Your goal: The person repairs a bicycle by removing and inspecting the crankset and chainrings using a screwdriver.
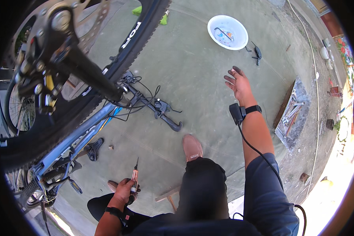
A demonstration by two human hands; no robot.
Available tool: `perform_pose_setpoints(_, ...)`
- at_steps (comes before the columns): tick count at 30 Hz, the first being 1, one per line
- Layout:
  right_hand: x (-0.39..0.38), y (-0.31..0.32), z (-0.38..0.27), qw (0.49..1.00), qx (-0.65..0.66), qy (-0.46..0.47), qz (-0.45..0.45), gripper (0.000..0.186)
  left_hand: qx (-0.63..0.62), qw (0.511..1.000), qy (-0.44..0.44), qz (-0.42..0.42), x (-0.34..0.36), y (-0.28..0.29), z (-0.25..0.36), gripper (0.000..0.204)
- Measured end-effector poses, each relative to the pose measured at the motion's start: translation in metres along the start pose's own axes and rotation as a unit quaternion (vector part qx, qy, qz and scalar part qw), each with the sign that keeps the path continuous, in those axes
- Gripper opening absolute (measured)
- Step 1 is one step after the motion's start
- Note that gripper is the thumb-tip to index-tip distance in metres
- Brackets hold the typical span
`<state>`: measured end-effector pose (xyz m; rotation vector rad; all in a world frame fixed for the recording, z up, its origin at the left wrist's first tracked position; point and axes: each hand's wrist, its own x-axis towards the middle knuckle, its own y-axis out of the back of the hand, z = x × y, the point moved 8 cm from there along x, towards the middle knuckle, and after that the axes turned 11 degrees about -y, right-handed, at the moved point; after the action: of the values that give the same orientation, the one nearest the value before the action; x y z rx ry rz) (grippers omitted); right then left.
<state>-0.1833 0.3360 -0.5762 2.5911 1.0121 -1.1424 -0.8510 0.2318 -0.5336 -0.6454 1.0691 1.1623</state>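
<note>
My left hand (124,191), low in the view, is closed round the handle of a screwdriver (135,176). Its handle is orange and black, and the thin shaft points away from me. My right hand (237,84) is stretched out over the floor with its fingers apart and nothing in them; dark smudges show on the fingertips. Beyond it lies a small black jointed part (257,54), beside a white basin (213,32) with a dark thin piece inside. A bicycle wheel (124,59) with a black tyre looms close at the upper left, above the blue frame (63,147).
Black handlebars (149,104) with levers and looped cables reach down towards the green-grey floor. At the right, a grey tray (303,114) holds several metal tools. A wooden stool part (167,194) shows by my legs. A long pale hose (312,59) runs along the right side.
</note>
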Motion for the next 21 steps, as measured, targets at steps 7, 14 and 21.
perform_pose_setpoints(7, 0.097, -0.016, -0.018, 0.999, 0.051, -0.004, -0.011, 0.067, 0.005, 0.999, 0.043, 0.02, -0.01, -0.022, 0.025, 0.025)
perform_pose_setpoints(14, 0.15, -0.031, -0.033, 0.99, 0.137, 0.001, -0.036, 0.075, -0.002, 0.998, 0.053, 0.034, -0.02, -0.026, 0.02, 0.032)
perform_pose_setpoints(21, 0.181, -0.027, -0.048, 0.981, 0.19, -0.005, -0.037, 0.071, -0.003, 0.997, 0.059, 0.049, -0.031, -0.043, 0.025, 0.034)
